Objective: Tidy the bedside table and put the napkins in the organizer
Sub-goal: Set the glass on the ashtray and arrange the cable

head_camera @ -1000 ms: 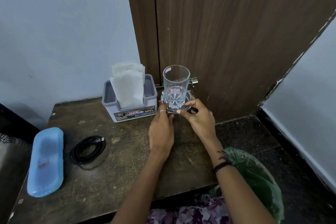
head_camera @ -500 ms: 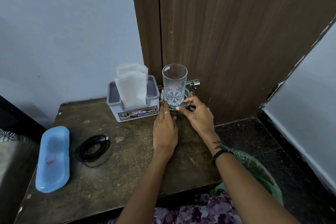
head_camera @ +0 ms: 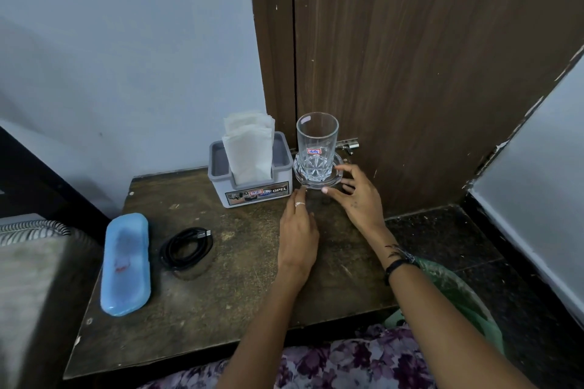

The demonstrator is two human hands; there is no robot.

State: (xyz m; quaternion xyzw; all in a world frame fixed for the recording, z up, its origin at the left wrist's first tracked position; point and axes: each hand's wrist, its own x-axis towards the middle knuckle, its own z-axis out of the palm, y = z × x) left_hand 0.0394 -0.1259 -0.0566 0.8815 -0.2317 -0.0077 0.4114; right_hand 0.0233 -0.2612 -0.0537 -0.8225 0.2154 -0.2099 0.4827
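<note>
A dark brown wooden door (head_camera: 426, 73) stands beside a pale blue painted wall (head_camera: 126, 57). A small metal latch (head_camera: 347, 146) projects near the door's lower edge. The floor (head_camera: 442, 240) is dark speckled stone. A green plastic bag (head_camera: 455, 287) sits low at the right. Purple floral fabric (head_camera: 347, 363) fills the bottom edge.

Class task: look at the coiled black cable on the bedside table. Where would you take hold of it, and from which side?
Probably pinch the near arc of the black cable from above, catching all loops together. It lies flat on the table as a loose coil, so only the top is open; its plug end at the far right would let the coil unwind.
</note>
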